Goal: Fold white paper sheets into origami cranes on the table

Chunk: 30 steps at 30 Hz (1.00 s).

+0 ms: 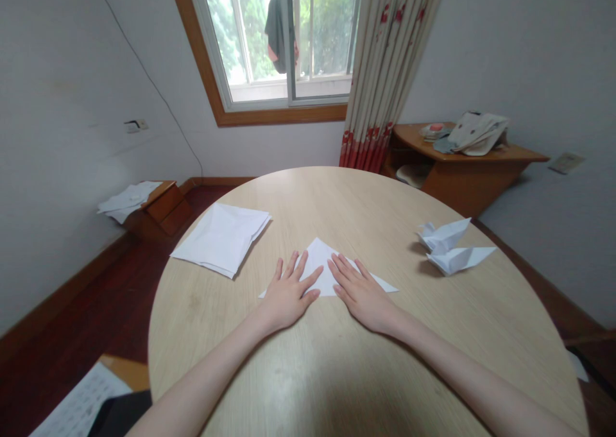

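Note:
A white sheet folded into a triangle (320,257) lies flat on the round wooden table (337,206), its tip pointing away from me. My left hand (289,292) rests flat on the triangle's left half, fingers stretched out and slightly spread. On the right half my right hand (360,292) lies flat too, fingers straight and close together. The two hands nearly meet at the middle of the paper's near edge. Neither hand grips anything.
A stack of white sheets (222,237) lies on the table's left. Two folded paper figures (450,248) sit at the right. Beyond are a window, a curtain (385,71), a wooden corner shelf (462,161) with clutter, and a low cabinet (154,206) at left.

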Each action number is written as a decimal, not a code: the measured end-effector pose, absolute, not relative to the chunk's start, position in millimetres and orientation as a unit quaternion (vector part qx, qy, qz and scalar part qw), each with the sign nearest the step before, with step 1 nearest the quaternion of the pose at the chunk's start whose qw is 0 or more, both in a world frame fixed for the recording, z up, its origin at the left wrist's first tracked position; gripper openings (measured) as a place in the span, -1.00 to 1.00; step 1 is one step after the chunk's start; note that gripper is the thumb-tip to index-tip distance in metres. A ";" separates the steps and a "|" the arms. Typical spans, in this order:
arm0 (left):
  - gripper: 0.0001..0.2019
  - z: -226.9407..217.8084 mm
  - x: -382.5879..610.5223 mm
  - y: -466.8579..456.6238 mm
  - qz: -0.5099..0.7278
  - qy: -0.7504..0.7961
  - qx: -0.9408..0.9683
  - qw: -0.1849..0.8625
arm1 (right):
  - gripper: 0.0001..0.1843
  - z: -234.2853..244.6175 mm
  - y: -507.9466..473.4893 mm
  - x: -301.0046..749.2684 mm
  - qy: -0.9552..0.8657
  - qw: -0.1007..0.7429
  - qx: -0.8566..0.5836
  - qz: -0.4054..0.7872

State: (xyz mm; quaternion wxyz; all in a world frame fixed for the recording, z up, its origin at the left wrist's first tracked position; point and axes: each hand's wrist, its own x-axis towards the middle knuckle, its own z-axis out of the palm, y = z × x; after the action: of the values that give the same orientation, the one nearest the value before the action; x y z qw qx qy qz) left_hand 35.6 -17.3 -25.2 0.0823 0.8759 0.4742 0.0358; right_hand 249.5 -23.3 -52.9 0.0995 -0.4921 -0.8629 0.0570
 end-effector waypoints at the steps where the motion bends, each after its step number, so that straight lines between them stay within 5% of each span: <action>1: -0.52 -25.1 34.9 -17.0 0.037 0.470 0.878 0.087 | -0.43 -52.0 -22.7 251.1 -0.863 0.098 -0.492 0.063; 17: -0.51 -9.9 10.5 -10.8 -0.019 0.448 0.880 0.156 | -0.44 -33.2 -10.9 280.8 -0.863 0.051 -0.484 0.134; 30: -0.39 -4.9 -27.5 10.9 -0.061 0.444 0.867 0.219 | -0.14 -31.1 5.1 325.4 -0.833 0.050 -0.520 0.184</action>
State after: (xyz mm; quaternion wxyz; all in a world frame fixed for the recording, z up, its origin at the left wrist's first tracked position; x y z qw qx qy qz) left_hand -27.5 10.9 -4.9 0.2186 0.8667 0.4442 -0.0613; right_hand 325.4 5.1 -31.1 0.0505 -0.5200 -0.8327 0.1837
